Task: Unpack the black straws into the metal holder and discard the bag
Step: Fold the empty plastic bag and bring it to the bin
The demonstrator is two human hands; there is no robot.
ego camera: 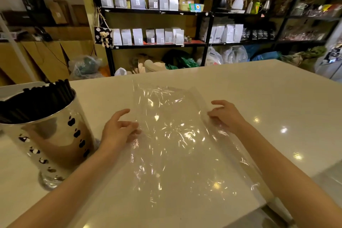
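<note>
- Lying flat on the white counter (240,83), the clear plastic bag (175,135) is seen emptied, with its long axis running from the near edge of the counter away to the far side, tilted slightly leftward at the far end;
- the left hand (118,131) is placed at the bag's left edge, fingers loosely curled and touching the film; no firm pinch can be made out;
- the right hand (227,114) is set at the right edge, fingers bent down onto the plastic, likewise resting rather than clamped; whether film is caught under the fingertips cannot be told;
- the bag is thus bracketed across its short axis, both hands about equally near, each at roughly the middle of its length;
- the black straws (37,98) are seen standing in the metal holder (51,135) at the left, just beside the left forearm; the unpacking is judged done;
- discarding is judged to remain; gathering the film inward from both edges appears the likely need, with care that the left arm is kept off the holder; no bin is in view.
</note>
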